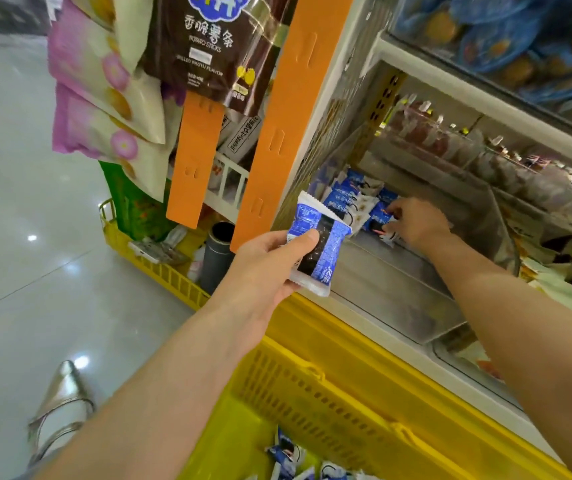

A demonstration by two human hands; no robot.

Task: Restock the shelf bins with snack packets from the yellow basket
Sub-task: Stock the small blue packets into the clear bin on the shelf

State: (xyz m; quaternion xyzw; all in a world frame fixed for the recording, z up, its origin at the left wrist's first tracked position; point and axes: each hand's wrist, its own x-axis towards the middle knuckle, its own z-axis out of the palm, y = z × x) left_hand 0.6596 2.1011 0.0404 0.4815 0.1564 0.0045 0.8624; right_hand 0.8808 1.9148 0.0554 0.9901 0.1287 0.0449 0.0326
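My left hand (270, 261) grips a stack of blue-and-black snack packets (315, 242) in front of the shelf's open end. My right hand (416, 220) reaches into the clear shelf bin (398, 289) and pinches a blue packet (379, 213) at the end of a standing row of the same packets (343, 199) at the bin's back. The yellow basket (329, 382) stands below my arms, with several blue packets (291, 459) lying at its bottom.
Orange hanging strips (288, 116) carry chip bags beside the shelf. A second yellow basket (159, 268) with a grey cylinder sits on the tiled floor. Neighbouring clear bins (520, 174) hold other snacks. A silver shoe (59, 400) shows at lower left.
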